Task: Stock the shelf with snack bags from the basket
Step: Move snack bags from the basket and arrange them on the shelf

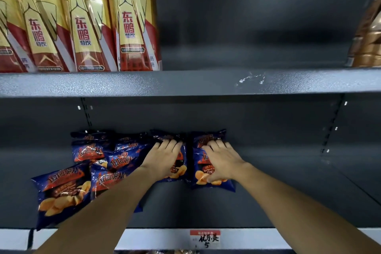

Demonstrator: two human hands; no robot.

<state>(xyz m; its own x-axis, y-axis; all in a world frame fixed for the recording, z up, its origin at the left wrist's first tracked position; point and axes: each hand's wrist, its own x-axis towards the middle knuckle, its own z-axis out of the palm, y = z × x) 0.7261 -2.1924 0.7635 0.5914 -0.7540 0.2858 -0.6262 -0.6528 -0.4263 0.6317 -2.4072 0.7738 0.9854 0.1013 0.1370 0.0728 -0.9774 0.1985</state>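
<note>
**Two bags down, both hands on the lower shelf**

We have both hands deep in the lower shelf (pixel 268 202), each laid on a blue snack bag lying flat. Our left hand (pixel 165 156) rests palm-down on the middle bag (pixel 177 169), fingers spread toward its top seam. Our right hand (pixel 221 159) covers the right bag (pixel 208 171), fingers reaching over the upper half and the thumb near the printed chips at the bottom. Neither grip looks clamped: the fingers lie fairly straight, pressing rather than pinching.

Both bags run lengthwise front to back, side by side with a narrow gap between them. To the left, a loose heap of bags (pixel 99 163) overlaps at angles, one (pixel 61 189) reaching the front edge. The heap lies just beside our left hand, so we judge that hand the nearer one for straightening it. The basket is out of view.
</note>
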